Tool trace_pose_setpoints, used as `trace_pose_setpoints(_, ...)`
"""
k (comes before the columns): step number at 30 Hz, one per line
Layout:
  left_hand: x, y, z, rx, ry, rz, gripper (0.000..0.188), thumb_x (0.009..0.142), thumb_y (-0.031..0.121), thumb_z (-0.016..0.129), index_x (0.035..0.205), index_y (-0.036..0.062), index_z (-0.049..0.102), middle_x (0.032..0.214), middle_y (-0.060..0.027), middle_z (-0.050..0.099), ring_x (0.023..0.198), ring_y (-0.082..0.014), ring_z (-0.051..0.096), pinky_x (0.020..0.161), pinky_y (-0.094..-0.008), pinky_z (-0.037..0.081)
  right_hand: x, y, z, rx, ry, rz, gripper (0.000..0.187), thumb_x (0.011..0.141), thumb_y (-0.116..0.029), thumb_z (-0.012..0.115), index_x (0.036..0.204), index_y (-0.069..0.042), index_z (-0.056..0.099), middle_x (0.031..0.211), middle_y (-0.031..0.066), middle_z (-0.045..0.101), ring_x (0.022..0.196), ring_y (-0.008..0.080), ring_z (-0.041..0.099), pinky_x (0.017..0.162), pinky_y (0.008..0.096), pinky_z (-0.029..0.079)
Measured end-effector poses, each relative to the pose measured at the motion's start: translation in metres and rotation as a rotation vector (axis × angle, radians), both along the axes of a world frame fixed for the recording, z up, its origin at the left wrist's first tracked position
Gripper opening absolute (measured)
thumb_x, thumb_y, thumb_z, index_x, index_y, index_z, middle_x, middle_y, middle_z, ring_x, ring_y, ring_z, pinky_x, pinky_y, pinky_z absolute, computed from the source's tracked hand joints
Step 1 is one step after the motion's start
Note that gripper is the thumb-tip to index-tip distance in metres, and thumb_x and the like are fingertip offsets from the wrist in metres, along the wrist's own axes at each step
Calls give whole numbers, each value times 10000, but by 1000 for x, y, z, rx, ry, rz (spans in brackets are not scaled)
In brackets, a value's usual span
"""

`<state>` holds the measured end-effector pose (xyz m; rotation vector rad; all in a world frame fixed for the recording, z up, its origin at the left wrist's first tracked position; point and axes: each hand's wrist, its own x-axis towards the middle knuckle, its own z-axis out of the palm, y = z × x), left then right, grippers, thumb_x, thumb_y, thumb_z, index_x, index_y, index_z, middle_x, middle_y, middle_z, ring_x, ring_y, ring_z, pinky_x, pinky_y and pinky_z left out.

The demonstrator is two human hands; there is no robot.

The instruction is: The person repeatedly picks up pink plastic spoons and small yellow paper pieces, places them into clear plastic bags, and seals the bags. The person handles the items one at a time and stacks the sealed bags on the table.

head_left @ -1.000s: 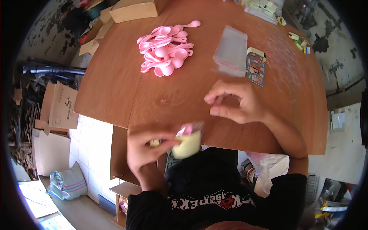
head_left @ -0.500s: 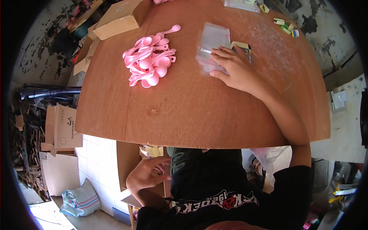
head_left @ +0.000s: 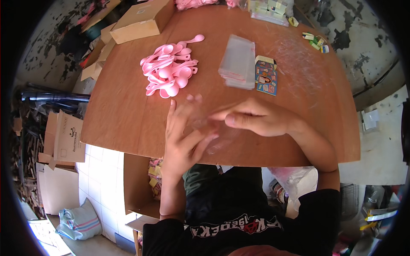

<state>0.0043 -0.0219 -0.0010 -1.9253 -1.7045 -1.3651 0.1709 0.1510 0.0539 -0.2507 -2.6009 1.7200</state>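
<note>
A clear plastic bag [head_left: 222, 141], faint and blurred, hangs between my hands above the table's near part. My right hand [head_left: 260, 118] has its thumb pressed towards its fingers, pinching the bag. On the other side, my left hand [head_left: 183, 138] is raised with its fingers spread apart, its thumb and index finger close to the bag. A heap of pink plastic measuring spoons [head_left: 166, 70] lies beyond my left hand. Past my right hand is a stack of clear plastic bags [head_left: 239, 62], beside a small pile of printed colourful cards [head_left: 266, 77].
The brown wooden table [head_left: 124, 119] has a curved far side. A cardboard box [head_left: 143, 20] sits at its far left. Small yellow and green labels [head_left: 316, 42] lie at the far right, near scattered clear film scraps [head_left: 301, 64]. An open carton [head_left: 139, 183] stands below the near edge.
My right hand has left the bag stack and come nearer with a clear bag. My left hand has risen from below the table edge to meet it. The view has shifted slightly.
</note>
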Motion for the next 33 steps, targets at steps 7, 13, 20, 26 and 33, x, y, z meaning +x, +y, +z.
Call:
trace_pose_setpoints(7,2,-16,3,3,-638,-127,110,845,0,767,945,-31,738,879,-115,752,857,-202,739,853,-379,577,22,49,-17,839,94,-297,347,902,-201,716,1199,-23,690,1147,179,709,1038,323,686,895,376,536)
trace_pose_setpoints(13,5,-3,5,-87,-1052,-140,220,911,3,726,1114,-74,687,885,-85,733,780,-106,678,704,-242,580,54,88,-53,1007,33,-524,320,831,-133,755,1122,-14,696,1082,188,702,966,374,677,846,416,546)
trace_pose_setpoints(20,-4,-3,-3,-155,-1096,-143,206,945,87,717,1093,-56,707,863,-70,723,747,-87,659,634,-223,557,58,97,-66,979,173,-471,298,807,-167,790,1041,5,721,1130,182,690,992,383,666,888,435,533)
trace_pose_setpoints(26,-2,-1,-3,-160,-1098,-142,207,957,120,711,1078,-48,717,874,-78,732,711,-80,649,616,-214,526,64,95,-74,1175,162,-513,433,826,-262,781,1177,-26,689,1229,181,668,1123,380,630,993,457,485)
trace_pose_setpoints(33,0,-2,-5,-140,-1109,-173,204,958,111,706,1083,-50,715,880,-94,737,716,-96,667,662,-220,541,66,105,-70,1072,132,-487,434,853,-293,752,1193,-34,680,1266,177,650,1155,366,613,1006,457,475)
